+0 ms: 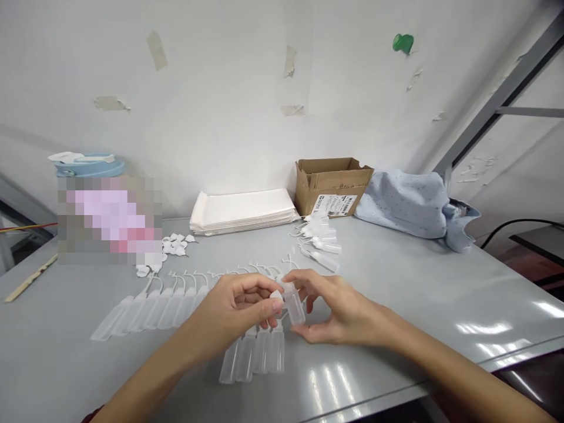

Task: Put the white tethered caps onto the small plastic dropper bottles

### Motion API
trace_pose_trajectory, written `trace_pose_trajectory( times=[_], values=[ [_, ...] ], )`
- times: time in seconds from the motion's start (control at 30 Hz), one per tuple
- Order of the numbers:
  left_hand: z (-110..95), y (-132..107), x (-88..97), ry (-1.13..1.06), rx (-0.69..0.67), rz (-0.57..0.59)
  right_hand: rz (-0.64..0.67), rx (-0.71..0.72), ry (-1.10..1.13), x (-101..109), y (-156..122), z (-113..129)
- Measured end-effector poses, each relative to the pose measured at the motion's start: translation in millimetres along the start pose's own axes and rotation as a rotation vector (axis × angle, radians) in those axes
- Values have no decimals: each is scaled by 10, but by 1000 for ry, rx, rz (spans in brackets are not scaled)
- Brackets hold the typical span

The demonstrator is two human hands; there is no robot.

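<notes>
Between thumb and fingers, my right hand (330, 308) holds a small translucent plastic bottle (295, 306), tilted above the table. My left hand (249, 302) pinches a small white cap (277, 296) close beside the bottle's top; whether the two touch I cannot tell. Below my hands lies a short row of translucent bottles (253, 355), partly covered by my fingers. Further left, a longer row of bottles (154, 308) with thin white tails at their tops runs behind my left hand. Loose white caps (176, 244) form a small pile at the back left.
Several bottles with thin needle-like tips (324, 238) lie near an open cardboard box (332, 185). A stack of white padded envelopes (244, 210) rests against the wall. A pale blue cloth (400, 202) sits at the right, a wooden stick (30, 279) at the far left.
</notes>
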State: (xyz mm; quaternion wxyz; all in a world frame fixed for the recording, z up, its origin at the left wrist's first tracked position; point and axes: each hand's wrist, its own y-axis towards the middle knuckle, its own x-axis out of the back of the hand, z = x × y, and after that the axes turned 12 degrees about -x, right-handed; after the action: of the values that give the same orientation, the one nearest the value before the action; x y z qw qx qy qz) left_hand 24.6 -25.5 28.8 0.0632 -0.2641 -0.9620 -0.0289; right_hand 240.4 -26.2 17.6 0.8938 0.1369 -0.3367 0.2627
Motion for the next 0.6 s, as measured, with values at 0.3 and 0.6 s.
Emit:
trace_pose_trajectory(
  times=[0.3,0.6],
  values=[
    [35,16,-92,-18,-81,-73,-92,57,77,-35,38,-23],
    [63,-8,-75,116,-186,-254,-203,159,-50,-88,56,-98]
  ],
)
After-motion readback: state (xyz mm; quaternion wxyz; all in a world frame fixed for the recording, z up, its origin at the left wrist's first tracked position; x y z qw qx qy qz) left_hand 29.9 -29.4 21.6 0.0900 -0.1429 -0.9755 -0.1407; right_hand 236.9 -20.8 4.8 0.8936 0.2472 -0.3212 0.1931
